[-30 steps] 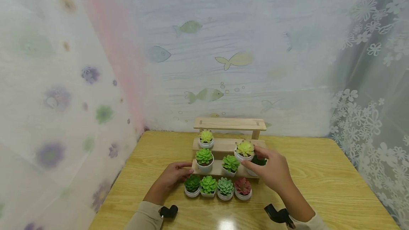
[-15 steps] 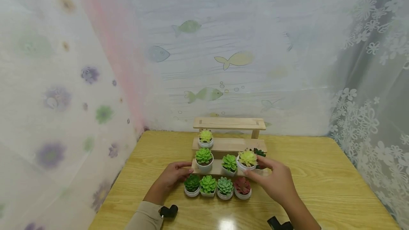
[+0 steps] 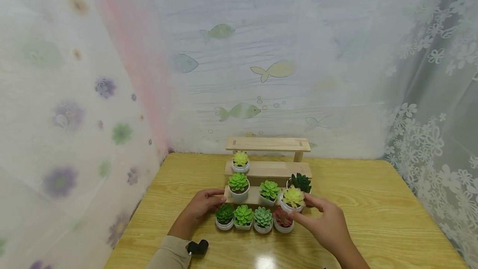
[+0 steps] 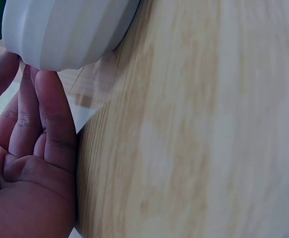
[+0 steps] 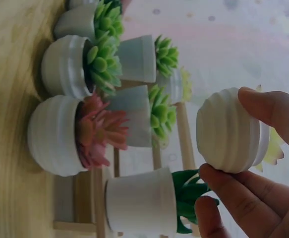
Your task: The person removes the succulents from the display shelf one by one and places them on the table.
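Observation:
In the head view my right hand (image 3: 325, 219) pinches a white ribbed pot with a yellow-green succulent (image 3: 293, 197) between thumb and fingers. The right wrist view shows this pot (image 5: 228, 131) off the surface. Behind it a dark green succulent (image 3: 300, 182) stands at the right of the stand's lowest shelf. My left hand (image 3: 201, 206) holds the left end of that shelf of the wooden plant stand (image 3: 254, 195). In the left wrist view a white pot (image 4: 70, 29) covers the fingertips of the left hand (image 4: 35, 148).
Several potted succulents, including a red one (image 3: 282, 219), line the table (image 3: 373, 219) before the stand. Two bright green succulents share the lowest shelf; a yellow-green one (image 3: 240, 161) sits on the middle shelf. The top shelf (image 3: 268, 144) is bare. A patterned curtain hangs behind.
My right hand has brought the yellow-green succulent down and toward me, from above the lowest shelf to its front, uncovering the dark green one. The left hand has stayed in place.

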The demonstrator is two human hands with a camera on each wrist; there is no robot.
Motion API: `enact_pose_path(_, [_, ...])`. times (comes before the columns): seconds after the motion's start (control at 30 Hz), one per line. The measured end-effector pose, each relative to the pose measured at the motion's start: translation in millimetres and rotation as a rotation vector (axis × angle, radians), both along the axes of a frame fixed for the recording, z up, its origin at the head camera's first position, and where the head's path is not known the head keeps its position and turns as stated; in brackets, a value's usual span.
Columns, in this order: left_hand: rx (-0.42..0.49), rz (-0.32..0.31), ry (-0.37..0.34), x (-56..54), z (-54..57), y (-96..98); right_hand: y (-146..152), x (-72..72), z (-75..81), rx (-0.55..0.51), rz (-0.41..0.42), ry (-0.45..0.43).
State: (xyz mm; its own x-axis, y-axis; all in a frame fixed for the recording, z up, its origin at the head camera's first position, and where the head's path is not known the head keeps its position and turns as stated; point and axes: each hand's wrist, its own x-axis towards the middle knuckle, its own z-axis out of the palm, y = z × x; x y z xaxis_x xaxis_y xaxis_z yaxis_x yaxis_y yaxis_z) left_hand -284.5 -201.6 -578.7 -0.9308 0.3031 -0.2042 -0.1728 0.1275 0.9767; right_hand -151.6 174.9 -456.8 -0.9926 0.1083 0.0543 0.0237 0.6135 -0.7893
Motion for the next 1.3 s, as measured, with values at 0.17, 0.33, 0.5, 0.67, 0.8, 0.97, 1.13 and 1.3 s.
enact_pose_path(0.17, [0.0, -0.002, -0.002, 1.0, 0.8, 0.4, 3, 4.6, -7.0, -0.005, -0.024, -0.026])
enact_pose_path(0.33, [-0.005, -0.001, -0.002, 1.9, 2.0, 0.7, 6, 7.9, -12.4, -0.004, -0.039, -0.037])
enact_pose_path(0.5, [-0.011, -0.003, -0.002, 1.5, 2.2, 1.3, 11, 9.5, -19.0, 0.021, -0.038, -0.056])
enact_pose_path(0.67, [-0.018, 0.005, -0.002, 1.2, 2.2, 1.8, 18, 9.9, -26.0, 0.024, -0.031, -0.088])
enact_pose_path(0.8, [-0.024, 0.016, -0.004, 1.3, 1.9, 1.9, 24, 10.1, -32.6, 0.01, -0.031, -0.111])
enact_pose_path(0.97, [-0.022, 0.009, 0.002, 1.7, 2.7, 1.1, 31, 9.4, -41.7, 0.009, -0.042, -0.106])
enact_pose_path(1.13, [-0.021, 0.014, 0.001, 2.0, 3.8, 0.9, 37, 7.8, -50.3, 0.016, -0.053, -0.104])
enact_pose_path(1.3, [-0.016, 0.008, 0.003, 2.7, 3.6, 1.1, 41, 7.4, -56.6, 0.019, -0.059, -0.12])
